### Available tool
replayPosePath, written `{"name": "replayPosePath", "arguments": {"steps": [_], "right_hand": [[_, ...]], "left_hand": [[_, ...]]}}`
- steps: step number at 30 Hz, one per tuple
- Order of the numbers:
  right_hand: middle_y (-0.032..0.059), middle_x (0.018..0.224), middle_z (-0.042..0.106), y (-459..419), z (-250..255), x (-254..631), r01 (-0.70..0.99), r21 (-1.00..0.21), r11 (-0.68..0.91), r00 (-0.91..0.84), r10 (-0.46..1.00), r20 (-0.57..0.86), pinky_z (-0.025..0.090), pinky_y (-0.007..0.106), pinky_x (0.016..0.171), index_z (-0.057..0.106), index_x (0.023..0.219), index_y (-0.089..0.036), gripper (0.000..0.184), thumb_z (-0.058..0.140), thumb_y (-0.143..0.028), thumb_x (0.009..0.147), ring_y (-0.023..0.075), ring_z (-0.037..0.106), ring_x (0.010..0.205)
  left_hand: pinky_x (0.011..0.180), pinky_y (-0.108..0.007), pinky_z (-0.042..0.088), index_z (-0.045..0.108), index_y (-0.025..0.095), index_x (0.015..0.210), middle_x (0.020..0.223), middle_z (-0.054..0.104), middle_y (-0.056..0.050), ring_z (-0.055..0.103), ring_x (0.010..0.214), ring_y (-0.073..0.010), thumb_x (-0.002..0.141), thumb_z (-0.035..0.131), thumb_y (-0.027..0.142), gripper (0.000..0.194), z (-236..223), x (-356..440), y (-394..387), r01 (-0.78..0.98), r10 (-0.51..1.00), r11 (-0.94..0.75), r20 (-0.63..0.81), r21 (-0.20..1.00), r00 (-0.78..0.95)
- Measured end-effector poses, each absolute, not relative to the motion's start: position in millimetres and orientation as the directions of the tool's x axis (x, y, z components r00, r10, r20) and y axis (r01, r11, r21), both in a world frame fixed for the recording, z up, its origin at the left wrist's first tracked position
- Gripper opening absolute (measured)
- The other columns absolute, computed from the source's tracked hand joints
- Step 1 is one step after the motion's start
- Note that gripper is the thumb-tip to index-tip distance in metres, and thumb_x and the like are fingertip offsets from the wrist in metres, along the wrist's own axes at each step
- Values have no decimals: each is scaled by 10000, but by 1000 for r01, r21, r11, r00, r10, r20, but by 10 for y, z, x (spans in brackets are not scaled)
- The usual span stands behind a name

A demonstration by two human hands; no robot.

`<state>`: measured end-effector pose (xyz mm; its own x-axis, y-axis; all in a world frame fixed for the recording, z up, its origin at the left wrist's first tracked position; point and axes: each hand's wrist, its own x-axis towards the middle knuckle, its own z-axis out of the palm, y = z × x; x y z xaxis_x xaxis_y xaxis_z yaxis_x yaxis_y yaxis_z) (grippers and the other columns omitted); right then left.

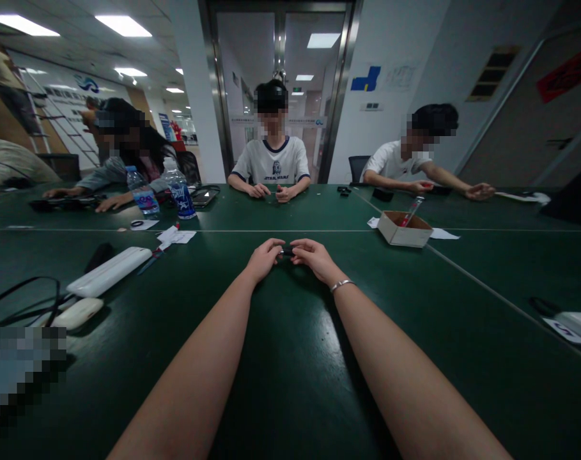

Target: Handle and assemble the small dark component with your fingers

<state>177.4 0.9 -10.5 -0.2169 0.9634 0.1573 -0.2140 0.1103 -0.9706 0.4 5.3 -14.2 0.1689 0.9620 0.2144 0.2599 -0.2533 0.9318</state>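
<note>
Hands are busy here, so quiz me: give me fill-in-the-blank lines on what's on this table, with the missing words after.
The tabletop is coloured ____.
The left hand and right hand meet at the small dark object.
The silver bracelet is on the ____ wrist.
The upright bottles number ____.

Green; right; two.

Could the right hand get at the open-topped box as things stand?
Probably yes: nothing visible stands between the right hand and the open-topped box, ahead and to its right. Its fingers hold a small black object, though, which might need releasing first.
</note>
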Motion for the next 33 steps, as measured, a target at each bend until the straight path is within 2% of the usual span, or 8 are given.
{"name": "replayPosePath", "arguments": {"steps": [3,6,12,19,25,30,33], "right_hand": [[13,709,666,8,-108,1775,-214,-970,116,-215,963,163,547,189,532,674,876,-153,245,786,-168,659,113,643,586],[14,710,668,10,-112,1777,-216,-969,119,-211,963,165,551,192,533,674,872,-149,246,790,-170,657,113,643,584],[22,716,667,15,-111,1776,-205,-972,113,-216,964,158,555,179,533,670,886,-149,225,775,-151,688,107,645,585],[20,707,668,11,-104,1773,-209,-972,109,-215,964,154,553,162,528,668,891,-139,203,749,-127,705,99,645,578],[25,711,672,5,-97,1768,-210,-972,103,-212,966,148,553,166,532,669,884,-141,196,741,-104,706,102,644,578],[21,712,664,12,-105,1766,-212,-972,103,-205,968,147,550,165,536,668,892,-136,192,730,-100,714,102,645,581],[27,719,666,21,-112,1770,-208,-973,103,-213,966,148,550,167,544,665,899,-131,193,727,-104,719,105,648,590]], "left_hand": [[600,-232,417,624,182,1070,757,604,-7,512,599,-112,791,496,233,312,-136,17,53,254,965,-245,209,936,159],[587,-236,413,634,167,1040,707,596,-11,514,594,-121,817,457,251,297,-129,19,49,258,968,-228,188,939,168],[621,-244,430,640,180,1044,775,593,-7,516,614,-119,764,501,191,312,-124,12,33,281,957,-280,243,918,159],[623,-250,438,647,176,1023,787,599,-17,521,631,-129,776,484,192,296,-125,13,30,289,959,-271,232,918,163],[642,-248,448,646,173,1052,919,612,-45,525,654,-121,765,512,189,318,-113,1,27,286,958,-282,252,916,138],[609,-242,435,654,171,1018,838,619,-33,522,637,-126,819,471,256,284,-124,2,37,280,964,-261,231,924,135],[606,-242,427,646,172,1036,799,613,-21,520,625,-125,807,471,235,295,-135,2,47,285,962,-266,233,921,142]]}}
